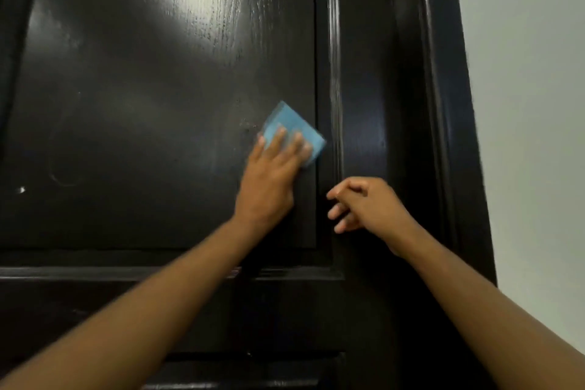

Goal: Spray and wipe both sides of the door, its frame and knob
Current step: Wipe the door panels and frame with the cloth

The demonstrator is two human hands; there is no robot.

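Left hand [269, 180] flat, fingers straight, pressing blue cloth [292, 131] against dark door [142, 104] (glossy panel); right hand [364, 206] loosely curled, empty, near frame [443, 136].

Both arms reach forward and upward, bare to the elbow. The left hand [269, 180] lies flat with the palm facing away, fingers [278, 139] straight and spread, pressing forward. The right hand [367, 204] hangs beside it, a little lower, wrist bent inward, fingers loosely curled toward the palm and holding nothing. The two hands are near each other, not touching.
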